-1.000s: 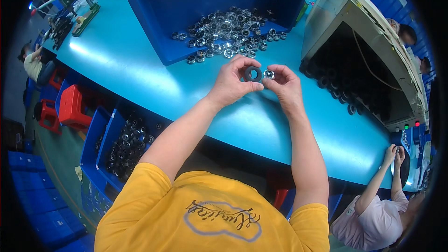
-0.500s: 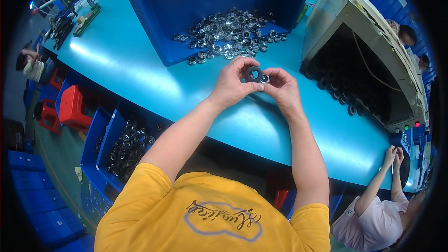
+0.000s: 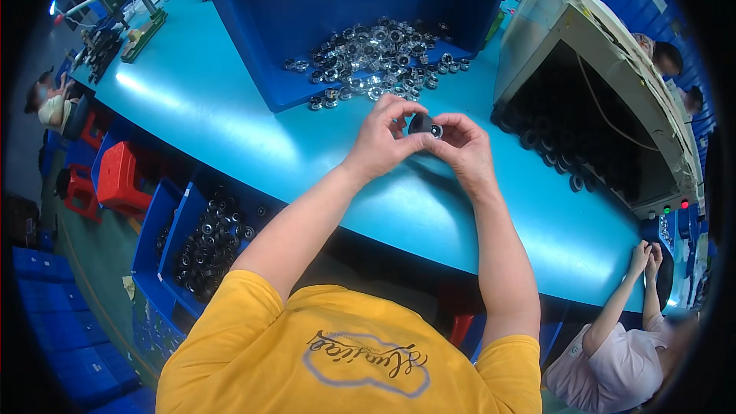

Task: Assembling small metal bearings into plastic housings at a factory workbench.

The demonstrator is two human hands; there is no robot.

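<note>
My left hand (image 3: pixel 379 139) pinches a black ring (image 3: pixel 418 122) between thumb and fingers above the near middle of the blue-green tabletop. Against the ring's right side, my right hand (image 3: pixel 468 147) grips a small clear-and-dark round piece (image 3: pixel 436 131) with fingers and thumb. The fingertips hide part of both pieces, and I cannot tell whether one sits inside the other. Just beyond my hands, a heap of similar clear round pieces (image 3: pixel 372 50) spills from a tipped blue bin (image 3: pixel 257 46) onto the table.
At the right, a pale box-like housing (image 3: pixel 529 38) leans open with many black rings (image 3: pixel 548 149) spilling out. Below the left table edge stand a blue crate (image 3: pixel 172 238) of dark round parts and a red stool (image 3: pixel 123 176). A co-worker's hands (image 3: pixel 646 257) are at the far right.
The black ring has turned, so its open hole no longer faces up and it shows more edge-on beside the clear piece. My hands have barely shifted.
</note>
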